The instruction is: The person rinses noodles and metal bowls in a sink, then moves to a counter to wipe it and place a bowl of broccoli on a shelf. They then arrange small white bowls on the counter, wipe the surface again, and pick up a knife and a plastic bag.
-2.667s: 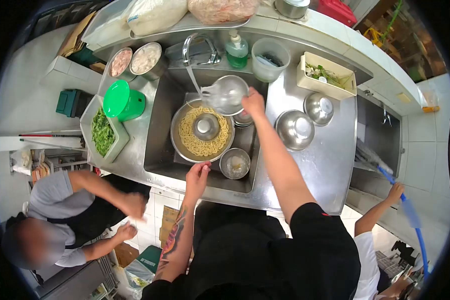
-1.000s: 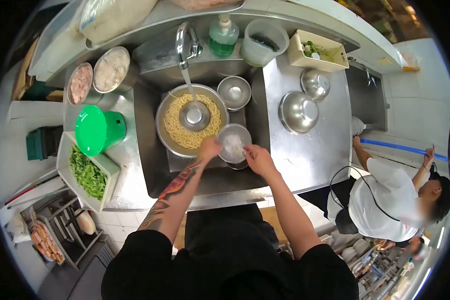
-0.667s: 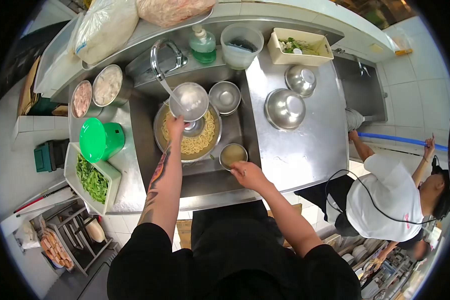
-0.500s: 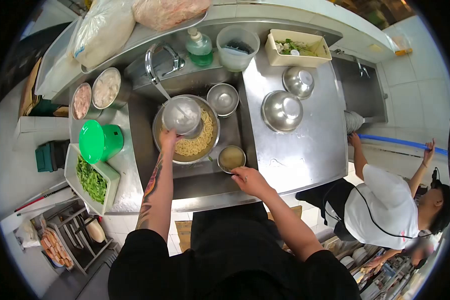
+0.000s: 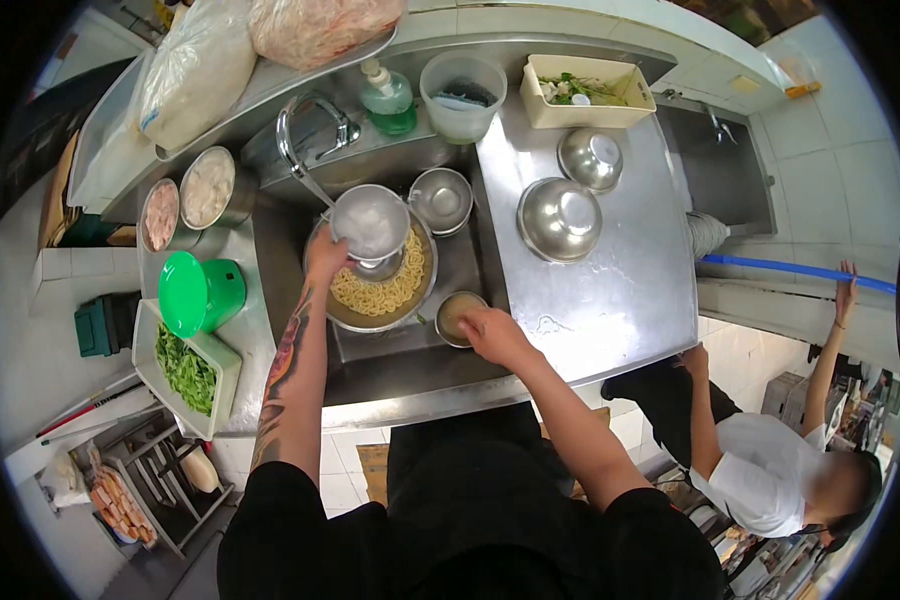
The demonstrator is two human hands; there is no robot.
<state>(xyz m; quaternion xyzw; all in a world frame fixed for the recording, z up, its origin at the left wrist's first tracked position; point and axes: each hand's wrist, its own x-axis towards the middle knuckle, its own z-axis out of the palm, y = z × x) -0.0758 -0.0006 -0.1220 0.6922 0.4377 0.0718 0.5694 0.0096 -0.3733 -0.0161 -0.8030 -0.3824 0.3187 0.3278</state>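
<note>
The left hand [image 5: 327, 255] has its fingers closed on the near-left rim of a steel bowl [image 5: 372, 222] above the noodles [image 5: 380, 292], while the right hand's [image 5: 494, 336] curled fingers overlap a smaller bowl's [image 5: 448, 322] right side, grip unclear.

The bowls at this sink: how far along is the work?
Likely done: the larger overturned bowl and smaller overturned bowl on the counter. In hand: the left hand holds a raised bowl at the running water; the right hand is at a small bowl. Seemingly left: the metal bowl beside the noodles.
</note>
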